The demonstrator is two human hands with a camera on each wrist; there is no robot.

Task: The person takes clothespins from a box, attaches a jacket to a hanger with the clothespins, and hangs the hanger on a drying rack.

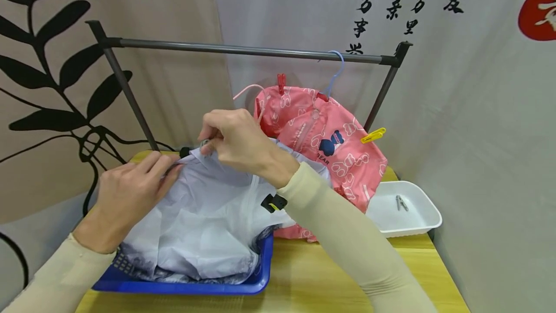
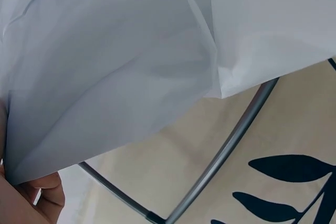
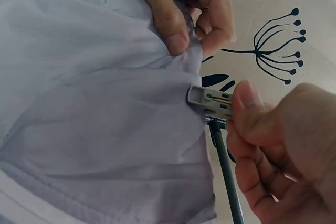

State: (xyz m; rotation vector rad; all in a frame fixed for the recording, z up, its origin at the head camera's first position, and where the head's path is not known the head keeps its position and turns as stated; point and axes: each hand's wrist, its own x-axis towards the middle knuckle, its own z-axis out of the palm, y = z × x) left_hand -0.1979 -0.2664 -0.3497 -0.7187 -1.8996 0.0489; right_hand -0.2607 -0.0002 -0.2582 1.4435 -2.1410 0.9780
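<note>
A pale lavender-white jacket (image 1: 200, 226) lies bunched over a blue basket, its upper edge lifted between both hands. My left hand (image 1: 130, 187) pinches that edge between thumb and fingers, as the right wrist view also shows. Close beside it, my right hand (image 1: 243, 141) pinches a grey clothespin (image 3: 212, 103) between thumb and fingers. The clothespin's jaws lie over the fabric edge in the right wrist view. Behind the jacket, a pink bear-print garment (image 1: 312, 134) hangs from the rack on a blue hanger (image 1: 336, 74). In the left wrist view, fabric (image 2: 115, 77) fills most of the picture.
The dark metal rack (image 1: 243, 49) spans the back. Red (image 1: 281, 83) and yellow clothespins (image 1: 373, 135) clip the pink garment. A white tray (image 1: 423, 228) with grey clothespins (image 1: 401, 203) stands at the right. The blue basket (image 1: 182, 289) sits on the wooden table (image 1: 312, 274).
</note>
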